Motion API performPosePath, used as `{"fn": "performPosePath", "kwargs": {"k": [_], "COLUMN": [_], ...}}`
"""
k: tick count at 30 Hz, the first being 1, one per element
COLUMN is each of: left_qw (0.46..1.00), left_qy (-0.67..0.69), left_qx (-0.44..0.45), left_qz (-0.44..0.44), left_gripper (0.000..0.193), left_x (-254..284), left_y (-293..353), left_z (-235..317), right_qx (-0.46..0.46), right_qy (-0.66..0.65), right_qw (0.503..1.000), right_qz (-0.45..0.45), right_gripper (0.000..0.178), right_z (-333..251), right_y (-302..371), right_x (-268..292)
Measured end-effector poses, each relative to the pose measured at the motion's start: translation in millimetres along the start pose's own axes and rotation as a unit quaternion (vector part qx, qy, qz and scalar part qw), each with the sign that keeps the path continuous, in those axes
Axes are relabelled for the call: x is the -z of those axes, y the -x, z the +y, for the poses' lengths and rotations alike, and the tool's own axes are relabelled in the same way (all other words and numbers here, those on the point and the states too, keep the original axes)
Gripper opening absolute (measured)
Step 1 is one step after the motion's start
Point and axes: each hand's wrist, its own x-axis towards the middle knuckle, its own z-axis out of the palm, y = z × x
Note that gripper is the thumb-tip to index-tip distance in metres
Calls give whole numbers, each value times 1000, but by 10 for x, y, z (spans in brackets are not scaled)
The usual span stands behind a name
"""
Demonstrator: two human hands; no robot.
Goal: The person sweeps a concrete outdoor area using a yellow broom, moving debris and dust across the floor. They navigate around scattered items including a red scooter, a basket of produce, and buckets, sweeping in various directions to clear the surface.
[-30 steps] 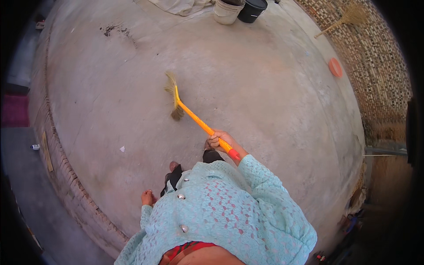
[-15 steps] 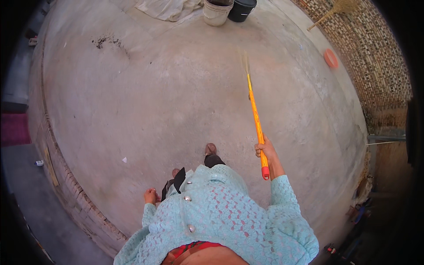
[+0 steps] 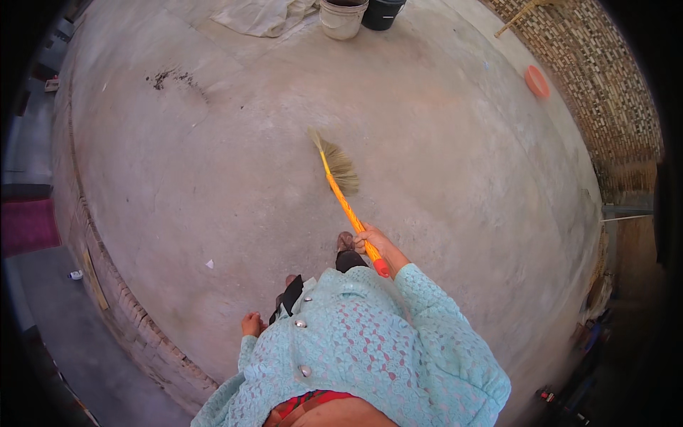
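My right hand [image 3: 371, 240] is wrapped round the orange-yellow handle of a broom [image 3: 344, 203], close to its red end cap. The handle slants forward and left from my hand. At its far end the fan of pale straw bristles [image 3: 343, 169] spreads to the right, low over the concrete floor. Whether the bristles touch the floor I cannot tell. My left hand [image 3: 252, 324] hangs by my left hip, its fingers curled in, with nothing seen in it.
A white scrap [image 3: 209, 264] lies on the floor [image 3: 455, 178] left of my feet. Dark debris [image 3: 171, 77] is scattered at the far left. A pale bucket [image 3: 341, 20] and a black bucket [image 3: 384, 13] stand ahead beside a cloth sheet [image 3: 267, 18]. An orange basin [image 3: 537, 82] sits near the brick wall [image 3: 605, 92].
My right hand has swung the broom leftward and nearer to my body. Its bristles, narrow and blurred before, now show as a wide fan. My left hand stays by my hip.
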Motion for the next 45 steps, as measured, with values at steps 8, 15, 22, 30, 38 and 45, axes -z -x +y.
{"fn": "performPosePath", "kwargs": {"k": [8,15,22,30,38,45], "left_qw": [998,1000,1000,999,986,1000], "left_qy": [48,-2,-1,-15,-113,-18], "left_qx": [37,14,-1,-23,-100,-1], "left_qz": [7,15,26,17,64,-4], "left_gripper": [11,11,16,16,14,14], "left_x": [-132,-194,-291,-385,-441,-473], "left_y": [-70,-103,-39,-78,-289,-1153], "left_z": [333,345,503,640,556,173], "right_qx": [30,174,206,105,40,11], "right_qy": [66,156,136,-20,48,35], "right_qw": [991,968,928,971,997,996], "right_qz": [-108,91,280,212,53,-76], "right_gripper": [68,82,49,33,42,43], "right_z": [-468,-770,-1183,-1187,-900,-1175], "right_y": [548,1094,1128,509,-149,-243], "right_x": [-207,174,613,1296,309,-423]}}
